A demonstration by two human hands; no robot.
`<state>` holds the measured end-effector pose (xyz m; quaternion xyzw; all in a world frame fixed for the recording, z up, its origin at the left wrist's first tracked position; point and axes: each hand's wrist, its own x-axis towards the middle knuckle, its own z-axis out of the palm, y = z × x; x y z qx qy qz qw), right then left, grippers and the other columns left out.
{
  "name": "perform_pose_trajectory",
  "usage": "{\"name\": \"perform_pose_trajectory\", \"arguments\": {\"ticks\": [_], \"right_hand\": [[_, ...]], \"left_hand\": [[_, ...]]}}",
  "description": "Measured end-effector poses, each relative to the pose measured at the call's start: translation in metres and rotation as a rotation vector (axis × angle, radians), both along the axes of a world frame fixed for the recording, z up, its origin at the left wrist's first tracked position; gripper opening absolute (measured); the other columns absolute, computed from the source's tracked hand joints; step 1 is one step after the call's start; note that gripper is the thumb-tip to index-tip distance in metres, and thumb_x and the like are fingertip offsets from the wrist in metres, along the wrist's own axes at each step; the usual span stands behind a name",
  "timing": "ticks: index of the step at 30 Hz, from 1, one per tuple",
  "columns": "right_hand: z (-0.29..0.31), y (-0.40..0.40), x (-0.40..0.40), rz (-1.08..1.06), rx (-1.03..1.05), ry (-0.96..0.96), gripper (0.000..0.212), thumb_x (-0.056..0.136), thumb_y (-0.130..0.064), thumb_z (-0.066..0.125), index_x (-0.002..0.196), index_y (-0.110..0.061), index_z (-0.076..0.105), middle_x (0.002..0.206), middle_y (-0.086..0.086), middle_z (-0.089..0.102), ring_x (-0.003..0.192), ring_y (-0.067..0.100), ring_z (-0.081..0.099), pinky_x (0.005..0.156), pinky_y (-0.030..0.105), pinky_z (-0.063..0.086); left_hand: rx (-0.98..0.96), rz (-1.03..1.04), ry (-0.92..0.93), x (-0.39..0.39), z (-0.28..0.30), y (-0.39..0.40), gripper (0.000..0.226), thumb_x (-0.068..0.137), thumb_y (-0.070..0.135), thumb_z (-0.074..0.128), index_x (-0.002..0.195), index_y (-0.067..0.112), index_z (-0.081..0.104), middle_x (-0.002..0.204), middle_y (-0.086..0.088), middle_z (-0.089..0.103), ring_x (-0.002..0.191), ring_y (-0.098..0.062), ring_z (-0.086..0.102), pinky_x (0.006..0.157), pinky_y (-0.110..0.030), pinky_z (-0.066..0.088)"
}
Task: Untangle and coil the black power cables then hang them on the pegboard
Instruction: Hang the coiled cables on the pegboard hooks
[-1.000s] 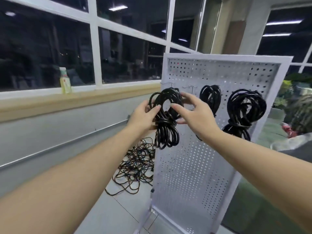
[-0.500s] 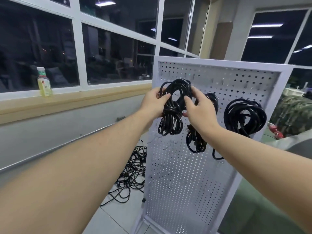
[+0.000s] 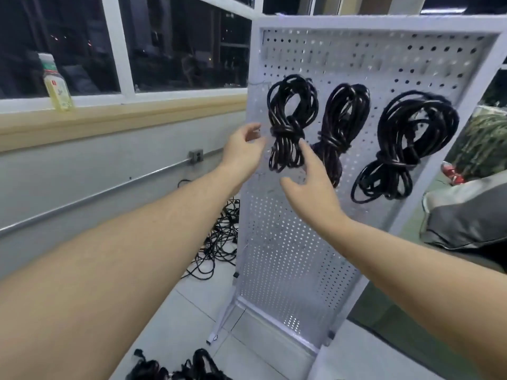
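Lying nearest at six o'clock, loose black cable bundles (image 3: 175,368) crowd the tiled floor. Both the left hand (image 3: 241,152) and right hand (image 3: 307,182) hover with fingers spread, holding nothing, just beside the leftmost coiled black power cable (image 3: 290,122) hanging on the white perforated metal pegboard (image 3: 296,256); two more black coils (image 3: 340,127) hang toward three o'clock.

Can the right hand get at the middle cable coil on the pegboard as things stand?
Probably yes. The right hand is open and holds nothing, just below and left of the middle cable coil, which hangs exposed on the pegboard. Nothing lies between them; the left coil hangs clear beside it.
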<state>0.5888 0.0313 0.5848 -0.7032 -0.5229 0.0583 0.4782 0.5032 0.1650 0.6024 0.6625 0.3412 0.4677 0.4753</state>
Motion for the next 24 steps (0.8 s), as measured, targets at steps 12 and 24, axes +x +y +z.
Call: {"name": "perform_pose_trajectory", "arguments": {"ticks": [12,24], "right_hand": [[-0.308,0.032,-0.056,0.200,-0.737,0.443,0.014,0.098,-0.011,0.057,0.105,-0.022,0.063,0.101,0.011,0.069,0.079,0.019,0.064,0.082,0.042,0.059],[-0.574,0.108,-0.081,0.275,-1.284,0.201,0.049,0.094,-0.021,0.061,0.142,-0.018,0.051,0.129,0.003,0.062,0.111,0.023,0.062,0.086,0.024,0.045]], "left_hand": [[-0.569,0.080,0.430,-0.155,-0.345,-0.006,0.019,0.102,0.014,0.052,0.118,0.018,0.060,0.107,-0.010,0.066,0.081,-0.020,0.067,0.076,-0.038,0.060],[-0.828,-0.031,0.745,-0.154,-0.599,0.015,0.031,0.095,0.017,0.059,0.126,0.023,0.058,0.119,0.002,0.063,0.111,-0.023,0.061,0.101,-0.040,0.050]]}}
